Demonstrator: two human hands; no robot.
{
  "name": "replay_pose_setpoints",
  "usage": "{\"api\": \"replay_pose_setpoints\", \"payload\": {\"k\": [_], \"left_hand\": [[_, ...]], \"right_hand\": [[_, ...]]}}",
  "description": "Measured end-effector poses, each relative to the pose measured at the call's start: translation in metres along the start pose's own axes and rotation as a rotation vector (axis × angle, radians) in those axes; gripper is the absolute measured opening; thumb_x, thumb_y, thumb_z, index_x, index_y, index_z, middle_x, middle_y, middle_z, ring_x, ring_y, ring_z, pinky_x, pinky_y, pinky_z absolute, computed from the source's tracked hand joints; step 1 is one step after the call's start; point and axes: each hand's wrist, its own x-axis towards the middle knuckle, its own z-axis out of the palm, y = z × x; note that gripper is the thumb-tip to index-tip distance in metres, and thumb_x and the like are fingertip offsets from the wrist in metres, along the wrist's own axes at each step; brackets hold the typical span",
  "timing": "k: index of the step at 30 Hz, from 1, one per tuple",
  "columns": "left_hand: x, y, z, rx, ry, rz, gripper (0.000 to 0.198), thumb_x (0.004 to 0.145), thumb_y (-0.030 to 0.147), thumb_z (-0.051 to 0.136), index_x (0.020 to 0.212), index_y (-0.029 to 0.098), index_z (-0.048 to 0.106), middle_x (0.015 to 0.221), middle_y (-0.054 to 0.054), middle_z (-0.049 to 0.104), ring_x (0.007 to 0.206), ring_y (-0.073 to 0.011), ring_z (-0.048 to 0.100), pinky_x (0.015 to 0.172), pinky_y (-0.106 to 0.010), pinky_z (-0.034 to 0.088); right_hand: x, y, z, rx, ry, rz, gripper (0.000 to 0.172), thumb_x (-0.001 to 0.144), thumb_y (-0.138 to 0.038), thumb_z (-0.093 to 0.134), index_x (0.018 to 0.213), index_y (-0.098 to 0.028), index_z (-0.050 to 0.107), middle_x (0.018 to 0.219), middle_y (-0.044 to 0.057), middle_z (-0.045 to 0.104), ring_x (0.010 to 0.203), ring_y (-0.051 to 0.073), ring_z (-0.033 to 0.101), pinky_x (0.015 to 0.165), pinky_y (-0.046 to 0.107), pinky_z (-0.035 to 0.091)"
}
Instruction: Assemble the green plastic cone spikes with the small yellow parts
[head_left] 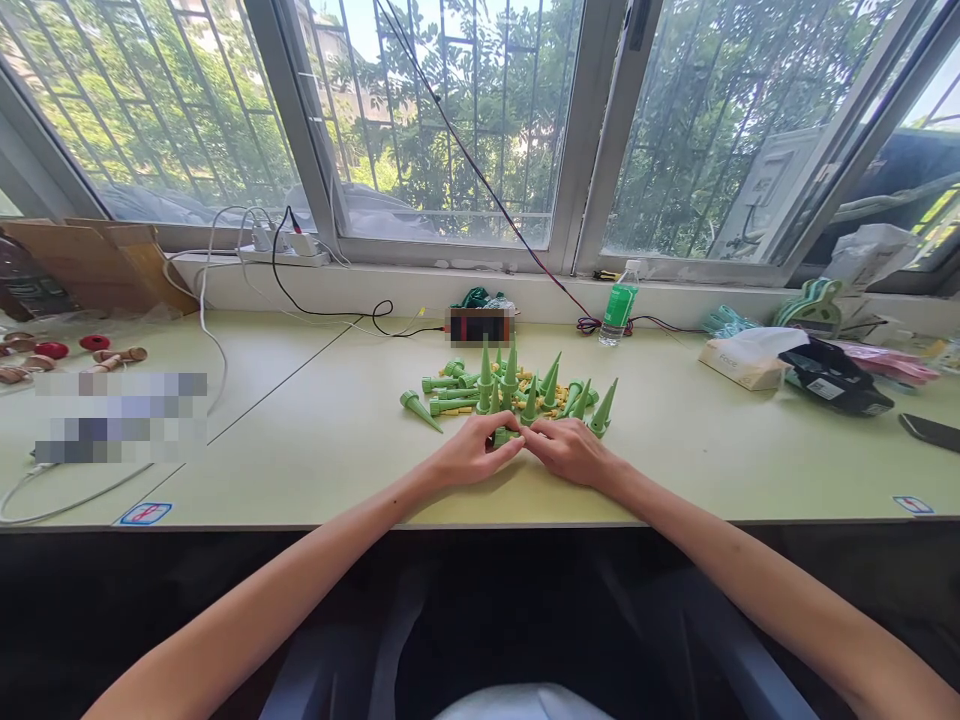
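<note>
My left hand (471, 455) and my right hand (571, 452) meet on the pale green table (315, 450), fingers curled together around a small green plastic piece (504, 436). Just beyond them lies a pile of green cone-shaped spikes (517, 390), some standing upright, some lying on their sides, with small yellow parts (541, 392) scattered among them. One green spike (418, 408) lies apart at the left of the pile. Most of the held piece is hidden by my fingers.
A green bottle (619, 308) and a small dark device (480, 326) stand by the window sill. Tissue pack (742, 358), black pouch (832, 378) and phone (930, 432) lie at right. Cables (210, 340), power strip (289, 246), wooden toys (90, 352) and cardboard (97, 262) are at left.
</note>
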Motion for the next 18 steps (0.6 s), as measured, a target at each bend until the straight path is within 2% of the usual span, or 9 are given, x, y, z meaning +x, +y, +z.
{"api": "replay_pose_setpoints", "payload": {"k": [8, 13, 18], "left_hand": [[0.0004, -0.0008, 0.0012, -0.04, -0.011, -0.011, 0.03, 0.094, 0.042, 0.051, 0.099, 0.015, 0.063, 0.062, 0.005, 0.048, 0.053, -0.0091, 0.039, 0.053, -0.023, 0.03], [0.0004, -0.0002, -0.0001, -0.059, -0.021, -0.026, 0.033, 0.094, 0.044, 0.052, 0.103, 0.015, 0.065, 0.067, 0.003, 0.053, 0.055, -0.0094, 0.041, 0.054, -0.023, 0.031], [0.0004, 0.0015, -0.0016, -0.064, -0.009, -0.031, 0.035, 0.094, 0.045, 0.051, 0.103, 0.015, 0.065, 0.072, 0.002, 0.057, 0.057, -0.0097, 0.042, 0.055, -0.023, 0.033]], "right_hand": [[-0.0051, 0.0024, 0.0031, 0.013, -0.061, -0.044, 0.028, 0.102, -0.013, 0.037, 0.12, -0.009, 0.059, 0.08, 0.006, 0.061, 0.061, 0.014, 0.052, 0.056, 0.026, 0.036], [-0.0052, 0.0017, 0.0028, -0.03, -0.06, -0.076, 0.028, 0.102, -0.01, 0.037, 0.114, -0.008, 0.061, 0.078, 0.006, 0.06, 0.062, 0.015, 0.054, 0.056, 0.027, 0.04], [-0.0034, 0.0007, 0.0015, -0.05, 0.005, -0.086, 0.026, 0.102, -0.01, 0.038, 0.108, -0.009, 0.064, 0.077, 0.005, 0.061, 0.062, 0.014, 0.055, 0.057, 0.027, 0.04]]}}
